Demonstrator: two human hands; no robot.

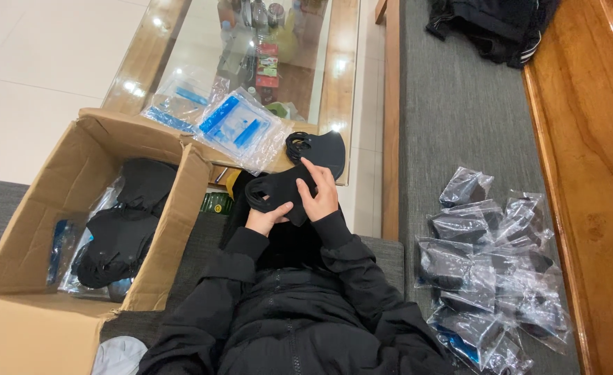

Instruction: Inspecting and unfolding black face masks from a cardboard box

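Two hands [292,205] fold a black mask [279,189] over grey cushions [452,132] beside a glass table [334,83].

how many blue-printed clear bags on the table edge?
2. One bag lies near the black mask by the hands; the other bag sits behind it, toward the table's left side. More may be hidden in the box.

Home lounge: sofa [459,125], glass coffee table [341,62].
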